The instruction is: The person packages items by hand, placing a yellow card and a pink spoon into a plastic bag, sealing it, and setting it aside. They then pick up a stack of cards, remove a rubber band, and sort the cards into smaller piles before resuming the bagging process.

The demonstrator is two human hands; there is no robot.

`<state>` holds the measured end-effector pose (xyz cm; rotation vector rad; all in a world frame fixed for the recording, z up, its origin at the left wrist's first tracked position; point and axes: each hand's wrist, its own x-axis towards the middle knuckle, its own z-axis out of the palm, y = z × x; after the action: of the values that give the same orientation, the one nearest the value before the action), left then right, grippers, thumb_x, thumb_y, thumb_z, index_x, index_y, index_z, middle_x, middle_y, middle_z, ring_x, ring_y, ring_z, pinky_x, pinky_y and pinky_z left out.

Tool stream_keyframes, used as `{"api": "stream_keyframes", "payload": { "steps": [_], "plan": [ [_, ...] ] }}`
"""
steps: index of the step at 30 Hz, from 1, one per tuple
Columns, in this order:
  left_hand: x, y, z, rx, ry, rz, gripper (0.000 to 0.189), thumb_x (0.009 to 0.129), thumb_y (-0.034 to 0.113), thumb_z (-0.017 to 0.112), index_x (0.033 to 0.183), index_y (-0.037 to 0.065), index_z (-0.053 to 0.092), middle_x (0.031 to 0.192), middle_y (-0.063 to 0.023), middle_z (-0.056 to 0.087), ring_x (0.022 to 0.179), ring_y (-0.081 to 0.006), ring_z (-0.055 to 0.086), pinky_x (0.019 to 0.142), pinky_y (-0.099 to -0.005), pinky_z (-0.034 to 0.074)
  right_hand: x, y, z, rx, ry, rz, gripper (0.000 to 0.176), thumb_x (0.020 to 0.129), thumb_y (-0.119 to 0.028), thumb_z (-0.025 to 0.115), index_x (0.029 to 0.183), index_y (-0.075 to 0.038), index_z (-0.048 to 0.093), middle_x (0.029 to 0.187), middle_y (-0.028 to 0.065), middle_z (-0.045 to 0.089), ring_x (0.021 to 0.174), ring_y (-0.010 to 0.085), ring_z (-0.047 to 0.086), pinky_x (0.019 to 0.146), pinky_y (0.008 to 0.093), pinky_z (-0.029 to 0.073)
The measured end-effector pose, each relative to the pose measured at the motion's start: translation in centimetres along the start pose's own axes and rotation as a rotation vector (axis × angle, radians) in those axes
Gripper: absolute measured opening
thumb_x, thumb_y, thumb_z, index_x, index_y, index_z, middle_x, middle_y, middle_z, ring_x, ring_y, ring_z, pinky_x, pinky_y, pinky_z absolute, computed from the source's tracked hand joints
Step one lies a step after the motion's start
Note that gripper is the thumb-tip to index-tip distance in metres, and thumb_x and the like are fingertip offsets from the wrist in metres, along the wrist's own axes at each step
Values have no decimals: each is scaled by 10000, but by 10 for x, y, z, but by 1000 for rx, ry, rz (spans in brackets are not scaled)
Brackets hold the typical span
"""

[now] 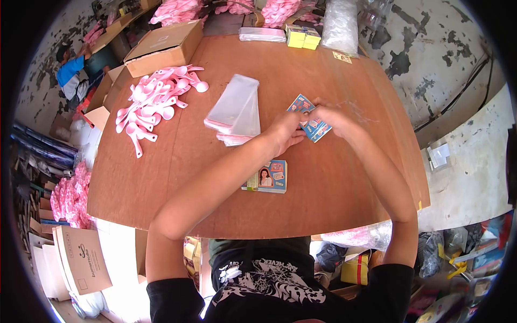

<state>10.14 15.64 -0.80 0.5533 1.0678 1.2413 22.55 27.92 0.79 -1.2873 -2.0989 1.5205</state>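
Over the right half of the brown table, my two hands meet at a blue printed card (316, 131). Its near edge is pinched by my left hand (289, 131), fingers closed and partly hidden behind the card. My right hand (329, 116) grips the same card from the other side with its fingers bent in. Below my left wrist lies a stack of similar cards (273, 177), the top one printed with a portrait. Left of my hands, clear plastic bags (235, 110) lie fanned in an overlapping pile. Farther left is a heap of pink plastic scoops (156, 99).
A cardboard box (163, 47) sits at the table's back left corner. Along the back edge are yellow card stacks (302, 36), a flat pack of clear plastic (262, 34) and a plastic roll (340, 24). Another person (72, 75) is at far left.
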Motion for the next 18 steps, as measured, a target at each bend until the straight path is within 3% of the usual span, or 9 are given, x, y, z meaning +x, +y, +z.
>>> {"api": "stream_keyframes", "payload": {
  "steps": [5, 7, 9, 11, 12, 13, 14, 16, 18],
  "plan": [
    [-9, -3, -2, 1, 0, 15, 490, 928, 276, 561, 1323, 19, 424, 1254, -166, 521, 1188, -277, 518, 1073, -405, 388, -16, -15, 0, -67, -42, -12, 339, 809, -47, 706, 1120, -80, 575, 954, 77, 663, 891, 141, 639, 752, 299, 497],
    [-32, 7, -3, 16, 30, 30, 533, 927, 280, 565, 1357, 15, 394, 1261, -163, 518, 1177, -274, 524, 1067, -409, 394, -29, -27, 1, -47, -69, -95, 393, 804, -22, 697, 1169, -45, 554, 990, 103, 668, 905, 162, 648, 750, 308, 511],
    [-76, 20, -11, 271, 22, 64, 623, 920, 289, 580, 1417, 18, 320, 1249, -151, 506, 1143, -268, 540, 1051, -402, 409, -41, -33, 6, -11, -99, -172, 447, 798, 4, 689, 1217, -9, 533, 1027, 128, 673, 919, 183, 657, 748, 318, 524],
    [-119, 22, -25, 333, 149, 169, 665, 919, 289, 597, 1445, 28, 286, 1200, -128, 496, 1101, -257, 548, 1001, -386, 433, -51, -36, 10, 137, -241, -226, 523, 796, 7, 689, 1282, 18, 499, 1079, 138, 669, 967, 184, 651, 802, 307, 526],
    [-135, 15, -37, 430, 204, 322, 657, 909, 245, 618, 1435, 27, 290, 1171, -120, 492, 1065, -243, 545, 960, -372, 442, -58, -39, 14, 148, -246, -224, 523, 796, 7, 689, 1282, 18, 499, 1079, 138, 669, 967, 184, 651, 802, 307, 526],
    [-149, 9, -49, 528, 256, 475, 652, 899, 201, 639, 1425, 27, 295, 1142, -112, 488, 1029, -230, 542, 919, -358, 451, -66, -44, 21, 153, -384, -249, 537, 793, 5, 696, 1291, 28, 497, 1101, 137, 665, 991, 183, 644, 834, 309, 520],
    [-162, -2, -62, 536, 257, 467, 652, 899, 201, 639, 1425, 27, 295, 1142, -112, 488, 1029, -230, 542, 919, -358, 451, -68, -47, 28, 157, -521, -276, 552, 790, 2, 703, 1300, 38, 496, 1124, 135, 661, 1016, 182, 637, 866, 310, 515],
    [-180, -24, -81, 800, 356, 841, 645, 843, 78, 689, 1382, 15, 341, 1130, -116, 480, 961, -211, 520, 855, -348, 450, -69, -48, 44, 94, -718, -266, 485, 822, -25, 711, 1271, 26, 534, 1137, 92, 667, 1042, 133, 627, 896, 295, 503],
    [-193, -33, -80, 931, 328, 883, 642, 812, 37, 702, 1358, 16, 365, 1137, -124, 474, 939, -209, 510, 843, -342, 448, -75, -56, 62, 81, -874, -253, 447, 836, -61, 710, 1243, 41, 558, 1151, 88, 661, 1044, 149, 624, 900, 297, 497]
  ]
}}
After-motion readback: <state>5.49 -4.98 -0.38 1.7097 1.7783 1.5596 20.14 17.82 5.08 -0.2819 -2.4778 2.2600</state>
